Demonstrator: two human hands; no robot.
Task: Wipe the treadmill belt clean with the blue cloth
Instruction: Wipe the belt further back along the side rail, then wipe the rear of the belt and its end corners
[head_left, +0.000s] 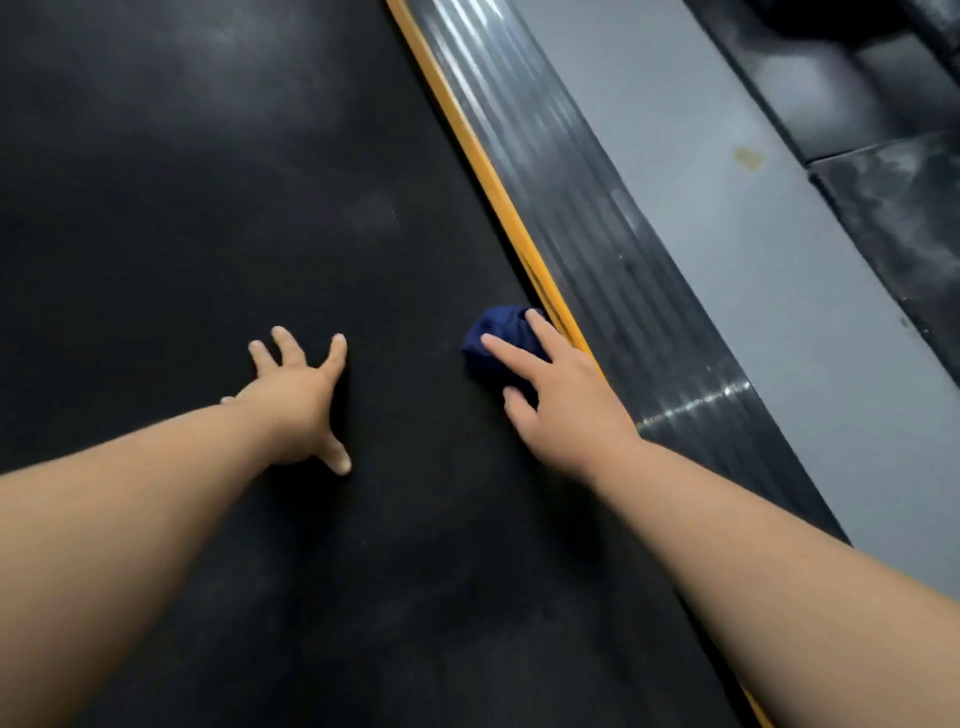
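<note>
- Head view is showing one treadmill belt (208, 208): matte black rubber, smooth, carrying faint grey dusty smears and filling the frame from 12 o'clock round to 9 o'clock.
- One blue cloth (498, 332), soft dark fabric bunched into a rounded wad, is sitting on the belt just toward 3 o'clock of frame centre, touching the belt's right edge.
- The right hand (566, 405) is lying over the wad and gripping it, with fingers draping across its top and the thumb tucking against its near side.
- The left hand (296, 405) is resting flat on bare belt at 9 o'clock of the cloth, apart from it, with fingers spreading straight and holding nothing.
- One glossy yellow strip (483, 171) is running along the belt edge from 12 toward 5 o'clock. Beside it are one dark ribbed side rail (597, 234) catching streaks of light and one flat grey panel (753, 260).
- Dark floor mats (883, 104) with a cloudy sheen are showing at 2 o'clock.
</note>
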